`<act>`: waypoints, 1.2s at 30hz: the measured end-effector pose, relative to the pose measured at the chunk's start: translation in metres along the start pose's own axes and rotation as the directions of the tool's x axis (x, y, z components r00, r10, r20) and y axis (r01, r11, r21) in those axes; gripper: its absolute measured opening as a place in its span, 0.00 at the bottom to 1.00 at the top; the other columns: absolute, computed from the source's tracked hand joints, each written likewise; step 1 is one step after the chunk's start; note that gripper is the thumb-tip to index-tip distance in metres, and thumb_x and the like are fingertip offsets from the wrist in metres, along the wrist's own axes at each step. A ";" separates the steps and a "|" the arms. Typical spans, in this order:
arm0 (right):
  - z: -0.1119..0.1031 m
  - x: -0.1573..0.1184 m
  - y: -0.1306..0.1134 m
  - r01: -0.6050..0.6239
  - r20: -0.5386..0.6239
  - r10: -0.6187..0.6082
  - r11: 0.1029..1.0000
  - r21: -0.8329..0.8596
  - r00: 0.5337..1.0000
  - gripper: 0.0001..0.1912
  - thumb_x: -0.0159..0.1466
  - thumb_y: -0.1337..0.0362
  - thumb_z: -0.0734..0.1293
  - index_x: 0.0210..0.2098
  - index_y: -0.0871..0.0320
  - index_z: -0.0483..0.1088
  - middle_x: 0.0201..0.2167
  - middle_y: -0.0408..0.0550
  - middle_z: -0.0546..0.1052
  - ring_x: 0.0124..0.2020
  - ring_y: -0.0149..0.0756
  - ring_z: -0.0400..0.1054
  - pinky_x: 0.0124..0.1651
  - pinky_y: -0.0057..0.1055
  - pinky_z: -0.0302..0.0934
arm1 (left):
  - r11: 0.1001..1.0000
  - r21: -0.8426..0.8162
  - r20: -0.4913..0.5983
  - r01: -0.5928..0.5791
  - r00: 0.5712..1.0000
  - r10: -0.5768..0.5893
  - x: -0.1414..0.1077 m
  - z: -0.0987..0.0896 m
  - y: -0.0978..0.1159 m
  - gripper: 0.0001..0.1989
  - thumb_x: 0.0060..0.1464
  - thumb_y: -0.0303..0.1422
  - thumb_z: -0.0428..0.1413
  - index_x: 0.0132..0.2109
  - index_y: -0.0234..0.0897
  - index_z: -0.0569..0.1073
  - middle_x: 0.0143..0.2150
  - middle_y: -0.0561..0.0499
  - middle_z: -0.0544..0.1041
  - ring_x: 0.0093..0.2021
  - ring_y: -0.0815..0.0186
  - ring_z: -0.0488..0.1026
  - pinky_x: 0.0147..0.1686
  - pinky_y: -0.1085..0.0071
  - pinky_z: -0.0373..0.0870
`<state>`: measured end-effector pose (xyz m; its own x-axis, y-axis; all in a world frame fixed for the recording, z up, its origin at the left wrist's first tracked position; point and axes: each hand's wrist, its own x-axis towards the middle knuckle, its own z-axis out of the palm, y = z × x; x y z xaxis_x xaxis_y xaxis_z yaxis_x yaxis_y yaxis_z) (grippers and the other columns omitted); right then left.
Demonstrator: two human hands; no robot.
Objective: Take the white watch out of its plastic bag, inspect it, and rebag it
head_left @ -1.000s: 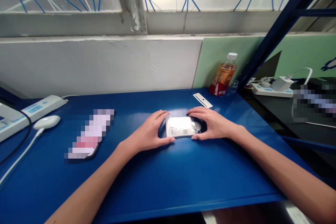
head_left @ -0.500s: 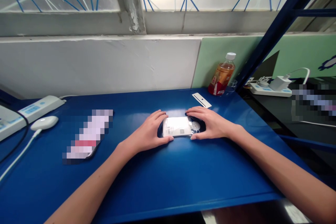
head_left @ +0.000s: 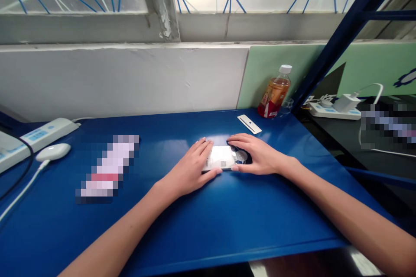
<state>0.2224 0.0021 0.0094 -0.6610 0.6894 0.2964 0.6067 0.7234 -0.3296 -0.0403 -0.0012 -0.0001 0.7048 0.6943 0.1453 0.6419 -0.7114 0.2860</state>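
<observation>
A small clear plastic packet point(head_left: 222, 156) lies flat on the blue table. A white label with print and a small square code covers most of it. At its right end a pale, round item point(head_left: 241, 156) shows through the film. My left hand point(head_left: 196, 162) is closed on the left end, fingers over the top and thumb along the near edge, hiding that end. My right hand point(head_left: 256, 153) curls around the right end, with its thumb at the near edge and fingertips at the far side.
A blurred-out phone point(head_left: 112, 164) lies left of my hands. Farther left are a white mouse-shaped device point(head_left: 53, 152) with a cable and a power strip point(head_left: 48, 136). A white card point(head_left: 249, 124) and a drink bottle point(head_left: 275, 91) stand or lie behind my right hand.
My left hand has slid to the right over the packet and covers more of its label. The right hand has shifted slightly left around its end.
</observation>
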 end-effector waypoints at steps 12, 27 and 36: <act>0.022 0.003 -0.015 -0.074 -0.066 0.074 0.997 -0.009 0.995 0.23 0.71 0.58 0.58 0.59 0.67 0.67 0.58 0.62 0.72 0.63 0.52 0.62 0.63 0.52 0.59 | 0.999 -0.050 -0.011 -0.021 1.000 0.021 0.000 0.002 -0.001 0.29 0.65 0.49 0.48 0.63 0.33 0.57 0.69 0.31 0.57 0.72 0.49 0.48 0.65 0.49 0.55; 0.005 0.003 -0.007 -0.147 0.182 0.112 0.970 0.193 0.977 0.26 0.74 0.57 0.51 0.65 0.61 0.61 0.68 0.55 0.61 0.72 0.50 0.43 0.69 0.55 0.47 | 0.998 -0.017 0.000 -0.054 0.999 0.054 0.002 0.004 -0.004 0.29 0.66 0.49 0.46 0.64 0.33 0.56 0.66 0.33 0.62 0.69 0.48 0.55 0.66 0.49 0.53; 0.003 -0.003 0.006 -0.059 0.128 0.038 0.984 0.169 0.991 0.24 0.72 0.62 0.55 0.66 0.57 0.59 0.66 0.53 0.64 0.70 0.47 0.50 0.67 0.53 0.52 | 0.997 -0.051 0.032 -0.065 0.997 0.066 0.000 -0.002 -0.008 0.29 0.65 0.48 0.48 0.65 0.34 0.56 0.67 0.35 0.62 0.69 0.50 0.55 0.65 0.51 0.54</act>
<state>0.2266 0.0043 0.0037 -0.6888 0.7056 0.1668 0.5611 0.6644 -0.4936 -0.0463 0.0046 -0.0006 0.7550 0.6419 0.1340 0.5789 -0.7484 0.3237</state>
